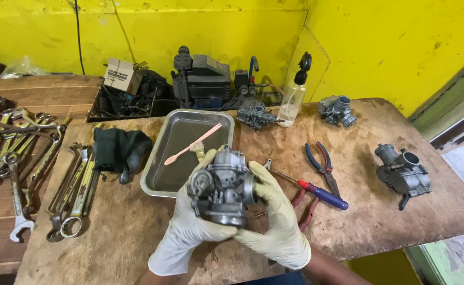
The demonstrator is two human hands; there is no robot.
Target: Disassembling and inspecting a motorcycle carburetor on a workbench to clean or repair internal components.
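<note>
A grey metal carburettor (222,187) is held up at the lower centre of the frame, above a worn wooden table (380,211). It is clasped from both sides: the left hand (189,227), in a cream rubber glove, is wrapped under and around its left side, and the right hand (277,216), gloved alike, is closed on its right side with the fingers (263,177) curled over the top edge.

Just behind it, at the centre of the frame, a rectangular steel tray (160,182) is seen, with a pink plastic toothbrush (192,145) lying in it. To the right of the hands, a screwdriver with a red and blue handle (321,194) and blue-handled pliers (321,163) lie on the wood. Three further carburettors are set at the upper centre (254,113), upper right (336,110) and right (402,171). A clear spray bottle (293,100) stands upright at the upper centre. Spanners (76,190) and a dark cloth (120,150) are laid out at the left.
</note>
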